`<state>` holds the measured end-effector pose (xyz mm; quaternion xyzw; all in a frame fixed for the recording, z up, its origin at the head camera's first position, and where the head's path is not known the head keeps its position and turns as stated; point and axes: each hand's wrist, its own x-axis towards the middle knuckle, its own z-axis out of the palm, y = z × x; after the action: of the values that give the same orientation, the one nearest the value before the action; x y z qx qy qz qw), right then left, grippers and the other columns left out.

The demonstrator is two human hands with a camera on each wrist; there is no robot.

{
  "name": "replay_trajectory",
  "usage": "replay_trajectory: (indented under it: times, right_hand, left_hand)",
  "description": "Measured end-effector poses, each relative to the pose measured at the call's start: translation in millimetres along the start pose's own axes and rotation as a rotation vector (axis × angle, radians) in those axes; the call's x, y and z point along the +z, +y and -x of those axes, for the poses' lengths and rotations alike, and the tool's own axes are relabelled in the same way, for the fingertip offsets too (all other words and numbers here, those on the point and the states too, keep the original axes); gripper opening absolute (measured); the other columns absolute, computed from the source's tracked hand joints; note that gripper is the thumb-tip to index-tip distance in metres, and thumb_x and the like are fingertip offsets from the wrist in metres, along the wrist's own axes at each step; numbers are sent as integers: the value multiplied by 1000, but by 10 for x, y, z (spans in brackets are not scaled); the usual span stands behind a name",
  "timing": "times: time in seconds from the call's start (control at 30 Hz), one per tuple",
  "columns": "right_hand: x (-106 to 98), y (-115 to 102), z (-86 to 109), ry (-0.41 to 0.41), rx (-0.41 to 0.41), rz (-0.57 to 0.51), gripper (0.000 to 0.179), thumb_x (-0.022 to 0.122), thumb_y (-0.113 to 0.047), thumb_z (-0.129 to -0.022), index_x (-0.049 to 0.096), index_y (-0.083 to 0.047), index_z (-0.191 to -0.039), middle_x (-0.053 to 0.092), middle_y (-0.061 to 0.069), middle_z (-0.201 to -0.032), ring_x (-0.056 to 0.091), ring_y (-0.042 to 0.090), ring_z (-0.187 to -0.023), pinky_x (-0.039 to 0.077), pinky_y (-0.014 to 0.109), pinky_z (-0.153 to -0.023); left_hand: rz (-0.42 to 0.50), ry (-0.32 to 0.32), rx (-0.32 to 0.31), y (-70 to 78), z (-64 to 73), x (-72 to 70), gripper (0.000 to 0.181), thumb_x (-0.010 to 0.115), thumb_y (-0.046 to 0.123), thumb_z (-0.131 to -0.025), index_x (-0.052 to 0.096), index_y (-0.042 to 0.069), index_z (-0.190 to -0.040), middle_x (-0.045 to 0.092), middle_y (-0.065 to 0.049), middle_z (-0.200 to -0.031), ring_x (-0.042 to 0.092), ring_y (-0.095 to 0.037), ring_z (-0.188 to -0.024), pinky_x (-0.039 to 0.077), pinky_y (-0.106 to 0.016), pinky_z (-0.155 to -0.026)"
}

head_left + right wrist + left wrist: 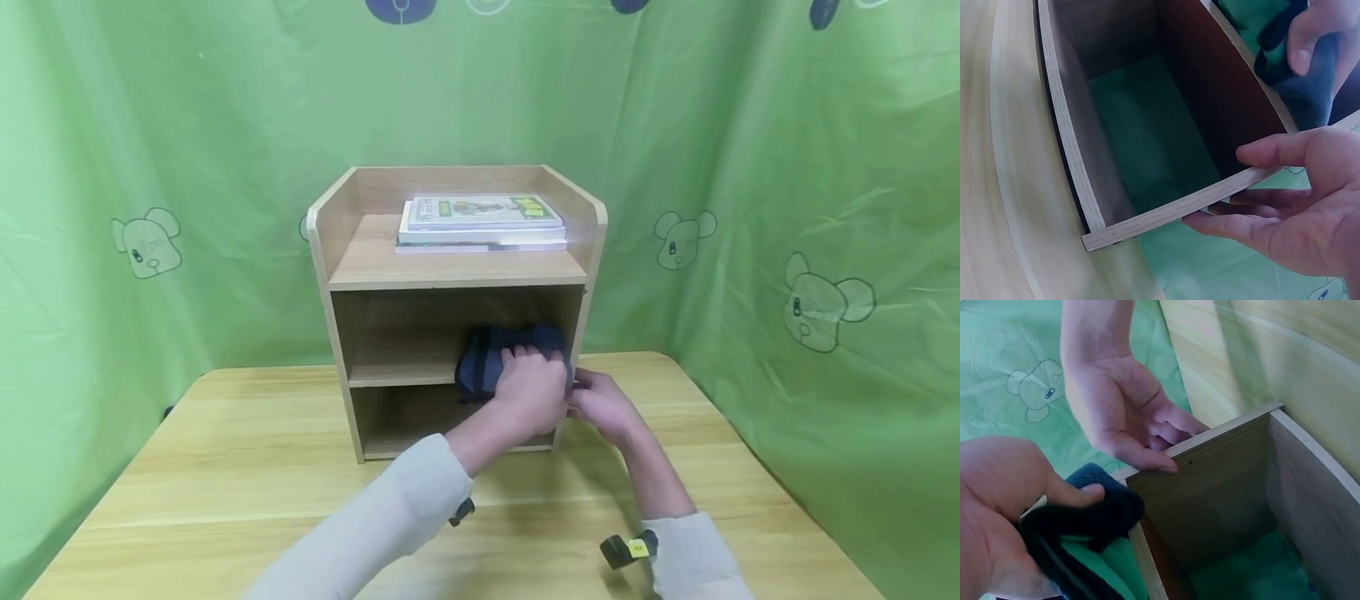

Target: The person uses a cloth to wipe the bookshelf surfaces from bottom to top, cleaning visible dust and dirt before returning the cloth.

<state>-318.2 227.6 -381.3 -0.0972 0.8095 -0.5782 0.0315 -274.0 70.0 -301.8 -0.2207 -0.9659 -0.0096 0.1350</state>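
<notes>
A dark blue cloth (472, 367) is bunched at the right end of the middle shelf of a small wooden bookshelf (382, 283). My left hand (532, 387) grips it, and in the left wrist view the thumb presses on a fold of the cloth (1088, 515). Just to the right, my right hand (603, 408) holds the front edge of the bookshelf's right side panel. The right wrist view shows that hand's thumb on the inner face and its fingers (1229, 228) on the outer side. Part of the cloth is hidden behind my left hand.
Several books (483, 223) lie stacked on the bookshelf's top. The bookshelf stands on a light wooden table (247, 467). Green curtains (225, 125) with cartoon prints hang behind and on both sides.
</notes>
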Motion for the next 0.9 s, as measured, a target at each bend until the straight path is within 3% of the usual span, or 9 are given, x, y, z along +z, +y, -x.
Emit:
replay_trajectory:
  times: [0.13,0.23,0.33,0.47,0.6,0.7,0.8,0.9]
  right_hand:
    - [6,-11,-3,7,9,25,54,53,-3,-92,45,13,-143,58,33,-134,67,28,-109,54,45,-100]
    - [9,-22,-3,4,8,43,53,53,-5,-93,48,11,-143,60,31,-133,68,28,-108,54,46,-99]
    - [11,-29,-2,-10,-1,25,52,52,-4,-95,45,12,-144,57,33,-137,68,29,-109,53,48,-101]
    - [19,-44,5,-23,-16,12,52,52,-6,-96,44,12,-145,53,34,-141,66,28,-111,53,48,-101]
    - [7,-47,14,-20,-29,24,47,51,-7,-98,49,11,-141,54,31,-141,65,28,-114,52,49,-102]
    - [-7,-31,18,-6,-32,25,42,51,-6,-97,54,12,-136,61,27,-132,66,24,-110,53,49,-101]
    - [-21,-10,18,9,-51,54,28,52,-3,-94,63,9,-118,69,12,-104,65,14,-93,58,41,-90]
    - [-38,7,22,27,-91,72,12,55,5,-86,64,-2,-90,60,-3,-77,57,9,-72,55,31,-71]
  left_hand:
    - [181,58,12,-105,-4,14,49,75,31,-87,60,9,-128,72,-10,-108,67,-28,-105,50,-46,-97]
    - [347,164,1,-135,-22,65,60,72,18,-85,52,4,-139,72,-10,-105,70,-28,-103,53,-42,-94]
    - [494,280,-8,-104,-33,109,63,67,11,-90,45,2,-148,72,-12,-111,72,-30,-104,57,-40,-91]
    - [616,437,-4,-63,-49,109,59,64,7,-94,46,4,-149,70,-12,-119,71,-30,-106,58,-38,-91]
    - [663,590,69,-52,-57,37,54,64,-2,-90,53,6,-142,70,-10,-117,71,-26,-104,59,-34,-91]
    - [670,684,144,-36,-61,-33,55,63,-7,-86,55,5,-139,69,-10,-116,70,-23,-104,57,-29,-92]
    - [642,736,191,-12,-40,-84,56,62,-9,-86,54,1,-140,67,-13,-120,69,-23,-106,56,-27,-95]
    - [582,751,210,16,14,-92,57,63,-7,-85,53,-1,-141,66,-18,-127,68,-26,-114,55,-31,-99]
